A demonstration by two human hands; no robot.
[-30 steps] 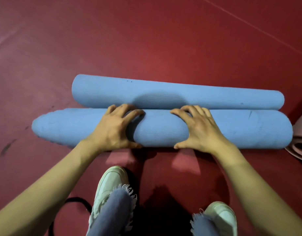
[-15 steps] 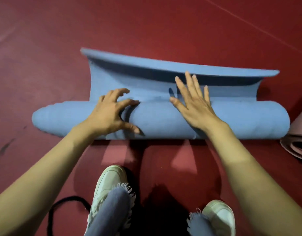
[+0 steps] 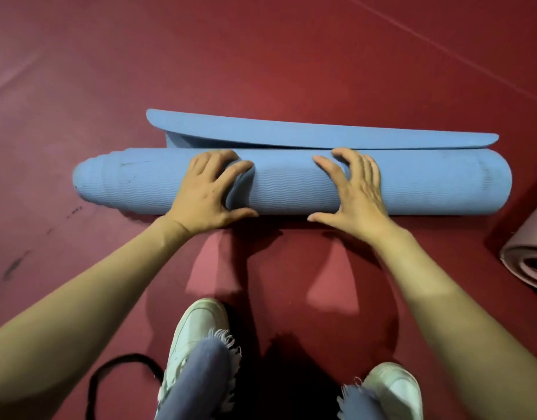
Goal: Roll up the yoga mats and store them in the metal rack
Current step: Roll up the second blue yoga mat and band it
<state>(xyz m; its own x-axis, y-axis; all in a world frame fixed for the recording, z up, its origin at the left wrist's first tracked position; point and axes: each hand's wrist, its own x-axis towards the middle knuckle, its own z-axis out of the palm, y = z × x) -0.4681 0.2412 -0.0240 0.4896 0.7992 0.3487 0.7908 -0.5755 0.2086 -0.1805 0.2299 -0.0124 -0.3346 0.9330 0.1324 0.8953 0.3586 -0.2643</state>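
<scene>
A blue yoga mat (image 3: 291,189) lies across the red floor in front of me, rolled into a thick tube. Its left end telescopes out in steps. A short loose end (image 3: 321,134) curls up along the far side of the roll. My left hand (image 3: 206,192) grips the roll left of its middle, fingers curved over the top and thumb on the near side. My right hand (image 3: 355,192) holds it the same way just right of the middle. No metal rack shows in this view.
A rolled pink mat (image 3: 527,256) lies at the right edge, close to the blue roll's right end. A black strap (image 3: 121,368) loops on the floor at the lower left. My white shoes (image 3: 197,328) stand just behind the roll.
The roll has turned away from me and taken in most of the flat strip. My right hand went from flat, straight fingers to curled over the roll.
</scene>
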